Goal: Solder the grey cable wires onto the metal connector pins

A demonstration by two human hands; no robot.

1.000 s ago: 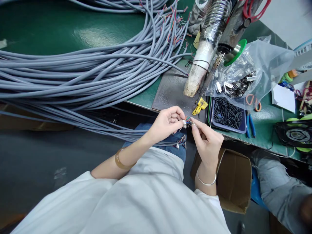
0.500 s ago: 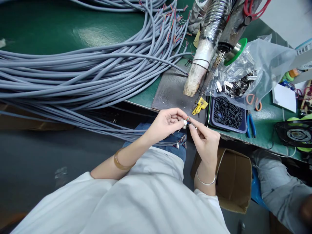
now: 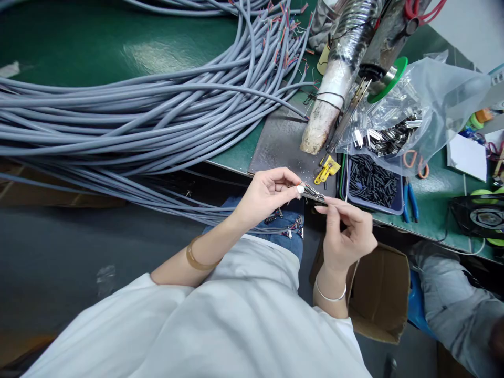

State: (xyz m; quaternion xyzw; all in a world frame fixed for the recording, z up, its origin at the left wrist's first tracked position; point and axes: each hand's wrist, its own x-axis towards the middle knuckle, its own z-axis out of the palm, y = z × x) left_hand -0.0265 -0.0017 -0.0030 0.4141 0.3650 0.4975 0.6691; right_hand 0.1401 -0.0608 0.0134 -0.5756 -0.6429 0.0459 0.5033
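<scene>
My left hand [image 3: 271,191] pinches a small metal connector [image 3: 313,192] between thumb and fingertips, with thin coloured wires at the near end of it. The far end of the connector points right, over the bench edge. My right hand [image 3: 346,231] is close to that end, its fingers curled and pressed toward the thumb; whatever is in them is too small to make out. On my lap, below my hands, lie several finished-looking cable ends with connectors [image 3: 295,228]. A yellow tool [image 3: 327,170] rests on the dark plate [image 3: 275,144] just beyond my hands.
Grey cables [image 3: 177,110] in a thick bundle cover the bench's left side. A wrapped duct [image 3: 325,113] hangs over the plate. To the right are a blue tray [image 3: 376,181] of black sleeves, a plastic bag [image 3: 444,100] of metal parts and blue-handled pliers [image 3: 410,202]. Another person's leg is at right.
My right hand has drawn back to the right, from the wires to the connector's far end, so more of the connector shows. My left hand keeps its pinch.
</scene>
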